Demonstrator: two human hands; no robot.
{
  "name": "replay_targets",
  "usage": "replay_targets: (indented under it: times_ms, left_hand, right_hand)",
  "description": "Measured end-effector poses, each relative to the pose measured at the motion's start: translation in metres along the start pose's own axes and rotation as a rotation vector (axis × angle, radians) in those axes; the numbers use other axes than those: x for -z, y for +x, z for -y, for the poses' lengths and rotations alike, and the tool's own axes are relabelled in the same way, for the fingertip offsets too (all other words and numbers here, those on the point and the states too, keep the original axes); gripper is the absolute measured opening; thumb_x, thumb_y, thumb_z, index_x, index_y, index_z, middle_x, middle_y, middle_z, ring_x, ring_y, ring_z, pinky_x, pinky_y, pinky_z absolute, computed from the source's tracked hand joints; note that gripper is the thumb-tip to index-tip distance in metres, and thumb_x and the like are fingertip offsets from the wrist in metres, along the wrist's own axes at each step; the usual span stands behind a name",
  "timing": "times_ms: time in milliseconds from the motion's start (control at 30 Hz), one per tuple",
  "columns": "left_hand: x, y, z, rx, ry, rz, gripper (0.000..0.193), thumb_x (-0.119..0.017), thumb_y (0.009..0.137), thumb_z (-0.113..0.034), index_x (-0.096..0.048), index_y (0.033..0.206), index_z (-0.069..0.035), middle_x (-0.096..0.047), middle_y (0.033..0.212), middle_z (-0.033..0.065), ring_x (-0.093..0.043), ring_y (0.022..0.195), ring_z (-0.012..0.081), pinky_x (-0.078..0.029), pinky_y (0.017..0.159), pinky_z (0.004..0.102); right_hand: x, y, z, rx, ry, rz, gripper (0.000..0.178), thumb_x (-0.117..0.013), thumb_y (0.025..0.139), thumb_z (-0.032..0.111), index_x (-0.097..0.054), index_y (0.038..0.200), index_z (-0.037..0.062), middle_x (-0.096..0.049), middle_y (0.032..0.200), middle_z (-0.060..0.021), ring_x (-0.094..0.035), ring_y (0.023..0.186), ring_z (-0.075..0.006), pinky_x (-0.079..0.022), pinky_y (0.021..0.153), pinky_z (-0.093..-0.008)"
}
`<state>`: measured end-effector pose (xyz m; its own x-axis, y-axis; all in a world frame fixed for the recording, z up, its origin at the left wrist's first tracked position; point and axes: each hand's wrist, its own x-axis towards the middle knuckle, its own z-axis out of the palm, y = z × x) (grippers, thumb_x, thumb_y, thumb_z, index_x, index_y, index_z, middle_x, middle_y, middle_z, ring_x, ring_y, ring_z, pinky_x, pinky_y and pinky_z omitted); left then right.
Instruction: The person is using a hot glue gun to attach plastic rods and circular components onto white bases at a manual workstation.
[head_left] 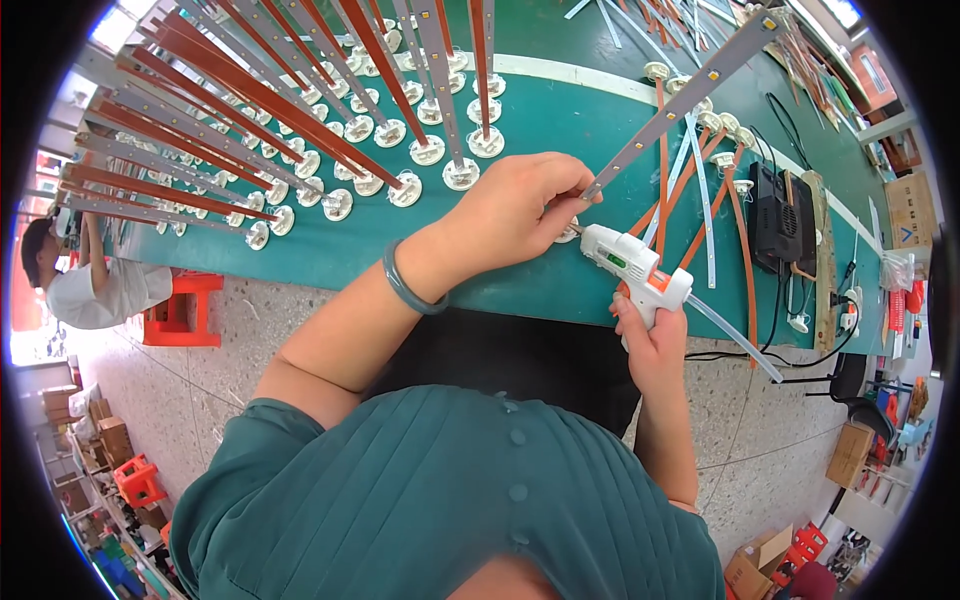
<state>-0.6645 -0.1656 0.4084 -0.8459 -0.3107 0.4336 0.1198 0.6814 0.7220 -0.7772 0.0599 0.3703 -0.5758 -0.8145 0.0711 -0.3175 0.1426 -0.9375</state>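
Observation:
Between the pinched fingers of my left hand (515,208) stands a tilted LED strip (670,118), grey with small yellow lights. Below those fingers a round white base (567,234) shows only in part. My right hand (655,340) is wrapped round the handle of a white and orange glue gun (625,252). The gun's nozzle points left, close to the strip's lower end and the base; whether it touches is hidden by my fingers. A translucent glue stick (735,337) juts from the back of the gun.
Many brown and grey strips stand on round white bases (404,188) across the left of the green table (540,110). Loose strips with bases (748,245) lie at right, beside a black box (782,215) with cables. A person (95,275) sits far left near a red stool (185,312).

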Motion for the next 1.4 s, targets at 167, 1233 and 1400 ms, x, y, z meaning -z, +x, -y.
replay_targets:
  times_ms: [167,1233,1400]
  left_hand:
    - [-0.002,0.004,-0.008,-0.023,0.005,-0.001,0.013,-0.064,0.085,0.002,-0.067,0.096,-0.003,-0.068,0.088,0.0106,-0.067,0.076,0.0240,-0.053,0.068,0.0307]
    - [0.012,0.009,0.001,-0.038,0.017,0.071,0.008,-0.060,0.089,0.001,-0.064,0.096,0.000,-0.063,0.089,0.0112,-0.066,0.080,0.0260,-0.052,0.069,0.0350]
    - [0.010,0.005,0.003,-0.125,0.075,0.007,0.008,-0.060,0.090,0.001,-0.065,0.096,-0.001,-0.063,0.087,0.0102,-0.067,0.078,0.0248,-0.053,0.067,0.0343]
  right_hand:
    - [0.008,-0.004,0.003,-0.052,0.003,-0.033,0.018,-0.062,0.093,0.009,-0.062,0.107,-0.0019,-0.064,0.084,-0.0032,-0.056,0.066,-0.0075,-0.044,0.058,-0.0231]
    - [0.014,0.013,0.008,-0.221,0.252,0.090,0.026,-0.062,0.093,0.013,-0.060,0.114,-0.0015,-0.070,0.098,-0.0101,-0.056,0.067,-0.0075,-0.043,0.058,-0.0213]
    - [0.009,0.015,0.010,-0.215,0.219,0.068,0.025,-0.063,0.093,0.013,-0.060,0.112,-0.0015,-0.070,0.097,-0.0101,-0.056,0.067,-0.0075,-0.043,0.057,-0.0216]
